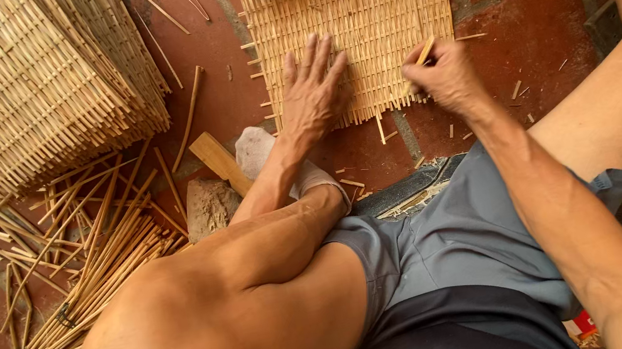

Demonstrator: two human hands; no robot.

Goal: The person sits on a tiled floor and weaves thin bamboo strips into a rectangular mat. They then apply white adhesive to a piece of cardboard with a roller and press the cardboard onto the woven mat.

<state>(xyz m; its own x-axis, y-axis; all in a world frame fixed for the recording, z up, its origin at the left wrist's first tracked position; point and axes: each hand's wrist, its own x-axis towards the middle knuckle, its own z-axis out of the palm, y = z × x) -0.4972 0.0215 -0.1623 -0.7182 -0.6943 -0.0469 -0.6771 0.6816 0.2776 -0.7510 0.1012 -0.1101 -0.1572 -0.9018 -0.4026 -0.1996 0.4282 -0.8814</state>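
Two bare hands work on a woven bamboo mat [360, 15] lying flat on the red brick floor [547, 25]. The left hand [311, 90] presses on the mat with fingers spread, while the right hand [442, 77] pinches a thin bamboo strip [424, 53] at the mat's lower right edge. Bundled bamboo sticks [56, 310] and stacked woven mats [9, 82] sit well apart on the person's left

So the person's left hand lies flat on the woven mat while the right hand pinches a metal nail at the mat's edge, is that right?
Not quite. The left hand does lie flat on the woven mat, but the right hand pinches a thin bamboo sliver, not a metal nail, at the mat's edge. The head view shows it.
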